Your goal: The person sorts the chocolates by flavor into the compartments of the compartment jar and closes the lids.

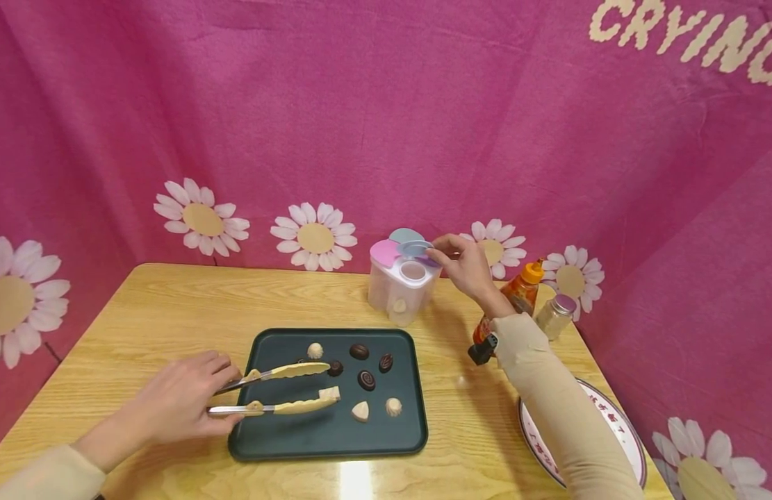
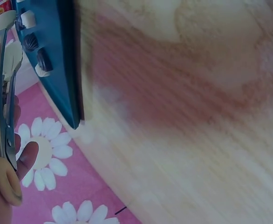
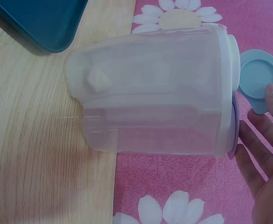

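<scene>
My left hand point(image 1: 182, 396) grips a pair of tongs point(image 1: 298, 406) with cream-coloured tips, which stand spread apart over a dark green tray point(image 1: 254, 444). Close to the lower tip is a white square chocolate point(image 1: 329, 394); whether they touch I cannot tell. Dark chocolates point(image 1: 366, 379) and pale ones point(image 1: 360, 411) lie scattered on the tray. At the back, my right hand point(image 1: 467, 267) pinches the raised blue flap lid point(image 3: 257, 74) of a clear compartmented container point(image 1: 403, 298). One pale chocolate point(image 3: 99, 79) lies at the bottom inside it. The round hole under that flap is uncovered.
Right of the container stand a sauce bottle point(image 1: 526, 281) with an orange cap and a small glass jar point(image 1: 556, 318) with a purple lid. A rimmed plate point(image 1: 632, 444) sits at the right edge, partly under my right forearm. A pink flowered cloth point(image 1: 386, 125) hangs behind the table.
</scene>
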Available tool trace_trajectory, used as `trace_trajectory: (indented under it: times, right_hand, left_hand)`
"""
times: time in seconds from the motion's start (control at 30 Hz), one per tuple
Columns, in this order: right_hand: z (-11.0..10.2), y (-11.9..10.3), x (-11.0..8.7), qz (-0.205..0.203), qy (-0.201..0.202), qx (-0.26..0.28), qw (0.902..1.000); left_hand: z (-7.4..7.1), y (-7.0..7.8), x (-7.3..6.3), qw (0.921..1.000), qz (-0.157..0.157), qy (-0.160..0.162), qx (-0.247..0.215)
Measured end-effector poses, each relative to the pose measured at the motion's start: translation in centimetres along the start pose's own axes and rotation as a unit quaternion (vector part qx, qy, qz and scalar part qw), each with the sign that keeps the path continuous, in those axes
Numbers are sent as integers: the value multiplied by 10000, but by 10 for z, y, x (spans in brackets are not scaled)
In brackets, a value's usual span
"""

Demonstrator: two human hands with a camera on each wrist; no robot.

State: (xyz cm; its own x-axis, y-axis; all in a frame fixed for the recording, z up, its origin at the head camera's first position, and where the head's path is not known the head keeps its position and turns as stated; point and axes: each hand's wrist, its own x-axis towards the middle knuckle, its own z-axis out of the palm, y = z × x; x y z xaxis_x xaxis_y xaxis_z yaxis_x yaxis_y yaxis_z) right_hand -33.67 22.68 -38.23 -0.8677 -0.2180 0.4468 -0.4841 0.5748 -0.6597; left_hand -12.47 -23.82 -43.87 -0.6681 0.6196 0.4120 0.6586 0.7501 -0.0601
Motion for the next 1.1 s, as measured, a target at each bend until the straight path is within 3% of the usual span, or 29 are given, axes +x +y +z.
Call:
trace_trajectory:
  times: [0.13,0.53,0.77,1.0,1.1]
  right_hand:
    - [0,-1,0,-2,16,18,10000]
    - [0,-1,0,-52,54,97,9999]
    - [1,-2,0,43,13,74,10000]
    - [0,-2,0,35,0,57,10000]
    - [0,-2,0,32,5,60,10000]
  left_hand:
    - [7,4,-3,9998,-137,-110,-61]
    - [12,4,-4,9952,-421,-831,-286]
    - [16,5,-4,9954,-336,-848,-303]
    - [14,7,-2,9913,-460,-1161,-411]
    - [13,7,-2,9929,-432,-1036,-389]
